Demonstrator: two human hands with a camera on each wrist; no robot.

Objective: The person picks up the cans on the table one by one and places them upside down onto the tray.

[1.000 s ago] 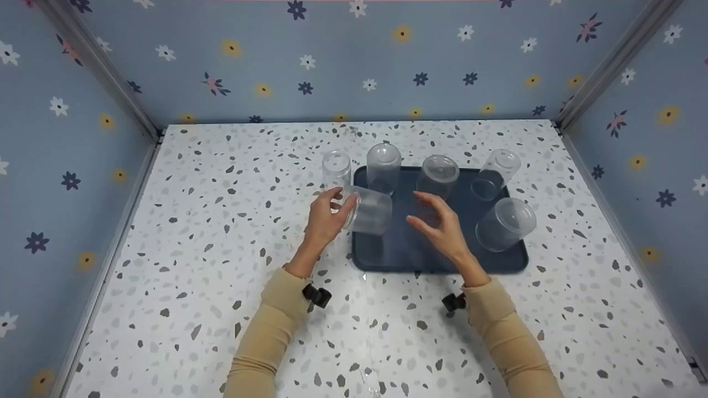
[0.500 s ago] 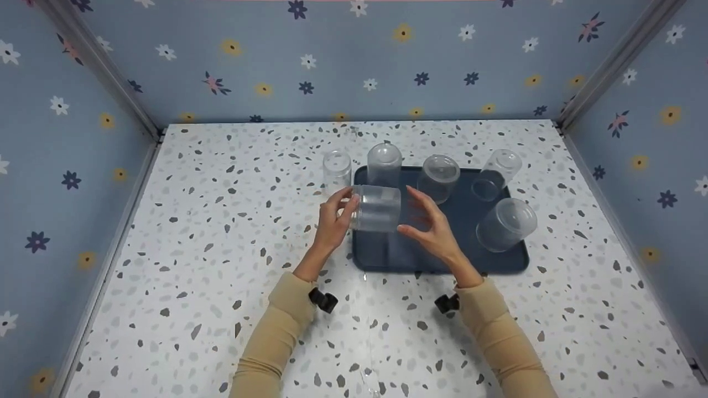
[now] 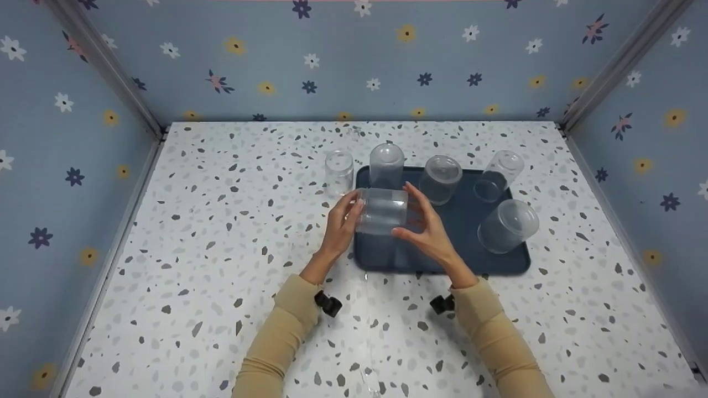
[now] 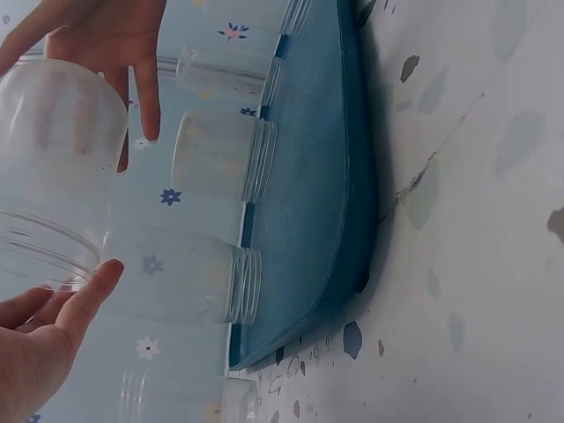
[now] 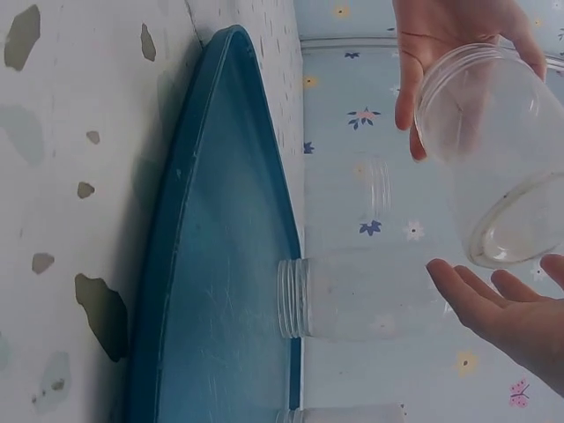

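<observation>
Clear jar (image 3: 381, 210) held sideways above left part of dark tray (image 3: 498, 265), betw. both hands.

Left hand (image 3: 341, 224): fingers curled round jar's open threaded end. Right hand (image 3: 427, 229): fingers mostly straight, spread, at jar's closed end; actual contact can't tell. Four more clear jars upside down on tray, one more (image 3: 338, 171) on speckled table (image 3: 210, 232) just left of tray.

My left hand (image 3: 344, 220) has carried the clear jar (image 3: 381, 210) rightward over the tray (image 3: 442, 257), and my right hand (image 3: 425, 232) has closed in to touch it.
</observation>
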